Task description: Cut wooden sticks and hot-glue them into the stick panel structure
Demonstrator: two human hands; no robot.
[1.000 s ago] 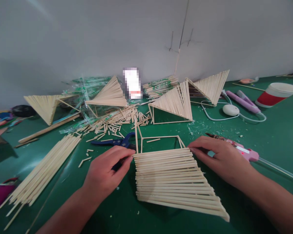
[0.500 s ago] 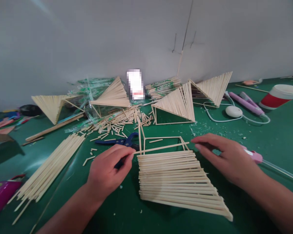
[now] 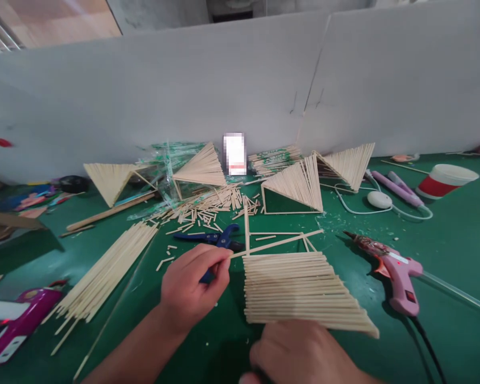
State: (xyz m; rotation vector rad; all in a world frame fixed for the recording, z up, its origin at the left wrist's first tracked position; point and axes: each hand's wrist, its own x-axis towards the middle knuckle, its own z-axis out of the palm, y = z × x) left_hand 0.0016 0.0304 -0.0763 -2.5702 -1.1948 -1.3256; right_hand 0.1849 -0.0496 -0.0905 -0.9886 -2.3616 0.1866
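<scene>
My left hand pinches the left end of a thin wooden stick between thumb and forefinger. The stick slants up to the right above a slatted panel of glued sticks, crossing a bare stick frame behind it. Low in the view, my right hand is in front of the panel's near edge, blurred, with its fingers mostly hidden under it. Blue cutters lie just beyond my left hand, which partly covers them. A pink glue gun rests on the table to the right.
Long loose sticks lie at left, near a magenta device. Cut pieces are scattered behind. Finished stick structures stand along the grey partition. A red and white cup and a white cabled object are at right.
My right hand has left the stick's right end and moved down toward me, uncovering the glue gun. My left hand keeps its pinch. The view has tilted up and turned slightly left.
</scene>
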